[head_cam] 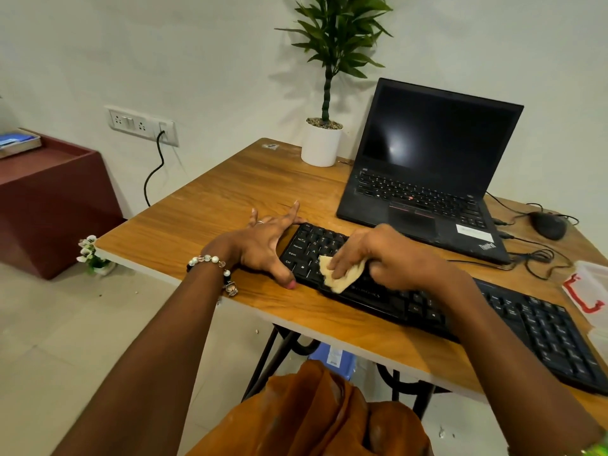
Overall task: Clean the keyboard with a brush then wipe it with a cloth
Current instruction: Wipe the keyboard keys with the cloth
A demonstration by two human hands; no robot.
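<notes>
A long black keyboard (513, 319) lies slantwise across the front of the wooden table (214, 205). My right hand (385, 255) presses a small beige cloth (342, 274) onto the keys near the keyboard's left end. My left hand (266, 245) rests at the keyboard's left edge with fingers spread, thumb against the front corner, holding nothing. No brush is in sight.
An open black laptop (427, 172) with a dark screen stands behind the keyboard. A potted plant (324, 139) sits at the table's back edge. A black mouse (547, 225) and loose cables lie at the right, beside a clear plastic box (589, 291) with red clips.
</notes>
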